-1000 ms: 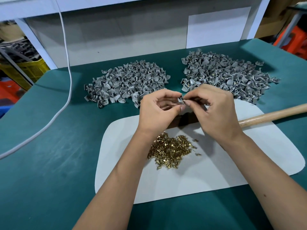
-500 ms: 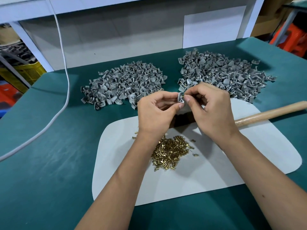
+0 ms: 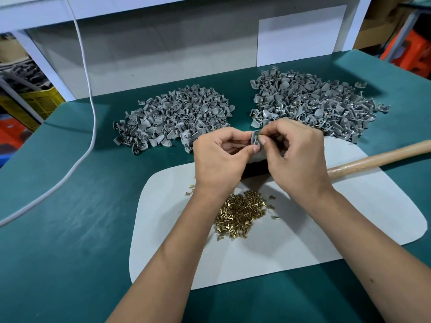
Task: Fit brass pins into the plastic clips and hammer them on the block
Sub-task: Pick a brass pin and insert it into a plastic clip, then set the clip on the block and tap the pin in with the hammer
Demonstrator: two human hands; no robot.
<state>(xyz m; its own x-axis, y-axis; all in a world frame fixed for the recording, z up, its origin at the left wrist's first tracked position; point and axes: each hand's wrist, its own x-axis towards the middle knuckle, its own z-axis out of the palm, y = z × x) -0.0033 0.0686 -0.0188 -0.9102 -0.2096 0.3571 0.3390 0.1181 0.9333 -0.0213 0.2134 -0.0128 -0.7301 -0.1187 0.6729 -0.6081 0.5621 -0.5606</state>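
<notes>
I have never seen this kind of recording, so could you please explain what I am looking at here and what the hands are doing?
There is no machine here: a person works with two bare hands, filmed by a wide-angle camera worn on their head, looking forward and down.

The left hand pinches one grey plastic clip, and the right hand pinches a small brass pin at that clip, apparently fitting it in.

On the green table lies a white mat with a heap of brass pins. Behind the hands are two piles of grey clips: a left pile and a right pile, where some brass shows. A wooden hammer handle lies on the right. A dark shape between the wrists may be the block, mostly hidden. A white cable hangs on the left.
</notes>
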